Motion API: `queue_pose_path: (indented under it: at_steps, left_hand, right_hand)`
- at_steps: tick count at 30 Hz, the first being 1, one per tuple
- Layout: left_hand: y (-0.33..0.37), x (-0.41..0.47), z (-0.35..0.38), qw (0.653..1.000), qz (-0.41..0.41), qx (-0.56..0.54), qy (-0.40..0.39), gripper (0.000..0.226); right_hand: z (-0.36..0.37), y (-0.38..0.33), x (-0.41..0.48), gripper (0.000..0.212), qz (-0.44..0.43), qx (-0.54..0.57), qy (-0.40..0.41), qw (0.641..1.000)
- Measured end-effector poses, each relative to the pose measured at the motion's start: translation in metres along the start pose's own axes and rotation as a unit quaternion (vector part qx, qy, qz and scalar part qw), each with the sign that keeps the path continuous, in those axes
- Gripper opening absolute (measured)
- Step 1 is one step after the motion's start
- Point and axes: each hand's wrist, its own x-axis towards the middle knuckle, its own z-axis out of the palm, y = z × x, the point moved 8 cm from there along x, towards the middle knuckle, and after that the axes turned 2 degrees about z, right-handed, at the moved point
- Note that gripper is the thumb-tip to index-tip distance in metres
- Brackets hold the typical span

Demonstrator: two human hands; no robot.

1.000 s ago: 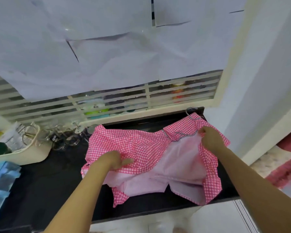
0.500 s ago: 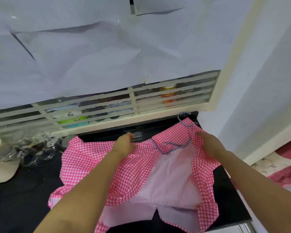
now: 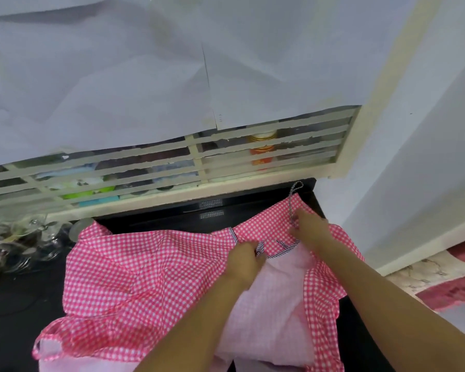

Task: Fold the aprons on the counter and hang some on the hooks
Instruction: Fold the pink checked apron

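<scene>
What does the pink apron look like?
The apron is thin cloth in pink-and-white checks, with a paler pink inside showing in the middle. Dark-and-white striped trim edges its top, and a striped loop sticks out at the far end. It lies spread and rumpled on the black counter. The left hand pinches the trim; the right hand grips the cloth below the loop.

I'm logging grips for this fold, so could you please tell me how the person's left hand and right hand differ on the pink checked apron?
The left hand grips the striped trim at the neckline; the right hand pinches the striped cord farther back. The left hand sits nearer the camera at the edge of the pale lining; the right hand sits over checked cloth. Both hold the same apron on the black counter.
</scene>
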Motion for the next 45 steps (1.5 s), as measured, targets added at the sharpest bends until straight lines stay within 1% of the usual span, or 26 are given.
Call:
queue_pose_path:
  at_steps: [2,4,7,9,10,12,14,16,18,21,23,25,28,30,31,33,35,36,37,38,39,41,42,43,44,45]
  left_hand:
    - [-0.013,-0.005,-0.003,1.000,-0.014,-0.025,0.008,0.027]
    - [-0.025,-0.014,-0.004,0.999,-0.013,-0.031,-0.016,0.031]
    - [-0.043,-0.022,-0.026,0.999,-0.008,-0.048,-0.010,0.028]
    - [-0.058,-0.021,-0.056,0.998,-0.003,0.051,0.044,0.025]
    - [-0.068,-0.021,-0.068,0.989,-0.023,0.135,0.051,0.038]
    - [-0.095,-0.025,-0.085,0.958,-0.110,0.266,0.005,0.069]
    - [-0.116,-0.036,-0.093,0.936,-0.190,0.289,-0.065,0.084]
    - [-0.125,-0.049,-0.091,0.938,-0.198,0.257,-0.125,0.076]
    - [-0.120,-0.061,-0.089,0.945,-0.154,0.242,-0.158,0.062]
    - [-0.105,-0.091,-0.099,0.955,-0.108,0.211,-0.180,0.040]
    - [-0.096,-0.110,-0.121,0.974,-0.081,0.170,-0.128,0.017]
    - [-0.086,-0.142,-0.154,0.989,-0.057,0.134,-0.039,0.025]
    - [-0.078,-0.207,-0.195,0.983,-0.031,0.165,0.076,0.029]
    - [-0.086,-0.256,-0.211,0.979,-0.047,0.184,0.077,0.032]
    - [-0.097,-0.286,-0.218,0.976,-0.071,0.197,0.054,0.036]
    - [-0.127,-0.333,-0.234,0.960,-0.127,0.250,0.014,0.039]
    - [-0.157,-0.378,-0.254,0.943,-0.201,0.263,-0.024,0.035]
    - [-0.176,-0.409,-0.265,0.946,-0.233,0.222,-0.030,0.033]
    - [-0.187,-0.429,-0.271,0.959,-0.260,0.112,-0.025,0.033]
    - [-0.202,-0.454,-0.279,0.958,-0.282,-0.043,0.015,0.035]
    - [-0.213,-0.473,-0.291,0.935,-0.293,-0.184,0.075,0.035]
    - [-0.233,-0.514,-0.323,0.870,-0.255,-0.374,0.195,0.035]
    - [-0.235,-0.534,-0.348,0.835,-0.213,-0.443,0.247,0.039]
    - [-0.234,-0.548,-0.375,0.797,-0.163,-0.503,0.291,0.044]
    - [-0.231,-0.565,-0.409,0.763,-0.109,-0.542,0.337,0.049]
    - [-0.223,-0.570,-0.439,0.741,-0.062,-0.564,0.360,0.049]
  right_hand:
    - [0.015,-0.001,-0.015,0.023,0.007,-0.031,-0.058,0.998]
    - [0.029,-0.001,-0.034,0.031,-0.005,0.003,-0.106,0.994]
    - [0.028,0.007,-0.058,0.037,-0.031,0.082,-0.102,0.991]
    - [0.017,0.015,-0.063,0.033,-0.058,0.061,-0.081,0.993]
    - [0.007,0.017,-0.067,0.036,-0.066,0.051,-0.069,0.994]
    - [-0.006,0.029,-0.071,0.046,-0.052,0.062,-0.086,0.993]
    - [-0.006,0.042,-0.081,0.057,-0.019,0.054,-0.151,0.987]
    - [-0.007,0.049,-0.093,0.040,-0.003,-0.002,-0.163,0.987]
    - [-0.011,0.039,-0.108,0.024,-0.023,-0.075,-0.157,0.985]
    - [-0.022,-0.006,-0.141,0.026,-0.096,-0.117,-0.168,0.974]
    - [-0.032,-0.040,-0.166,0.041,-0.126,-0.061,-0.169,0.976]
    - [-0.044,-0.074,-0.196,0.050,-0.141,-0.032,-0.144,0.979]
    - [-0.066,-0.131,-0.246,0.037,-0.200,-0.101,-0.019,0.974]
    - [-0.076,-0.172,-0.290,0.036,-0.246,-0.167,0.032,0.954]
    - [-0.076,-0.191,-0.317,0.045,-0.260,-0.183,0.017,0.948]
    - [-0.065,-0.221,-0.363,0.050,-0.266,-0.244,-0.069,0.930]
    - [-0.037,-0.242,-0.402,0.051,-0.274,-0.353,-0.188,0.875]
    - [-0.017,-0.259,-0.429,0.057,-0.283,-0.393,-0.237,0.842]
    - [0.001,-0.275,-0.444,0.058,-0.292,-0.403,-0.262,0.827]
    - [0.020,-0.299,-0.463,0.056,-0.317,-0.385,-0.272,0.823]
    - [0.033,-0.327,-0.477,0.050,-0.347,-0.334,-0.269,0.834]
    - [0.034,-0.384,-0.511,0.033,-0.372,-0.145,-0.293,0.869]
    - [0.027,-0.415,-0.526,0.027,-0.358,-0.012,-0.329,0.874]
    - [0.013,-0.439,-0.536,0.021,-0.332,0.145,-0.366,0.857]
    - [-0.008,-0.466,-0.549,0.016,-0.295,0.308,-0.401,0.811]
    - [-0.031,-0.483,-0.551,0.016,-0.261,0.453,-0.425,0.739]
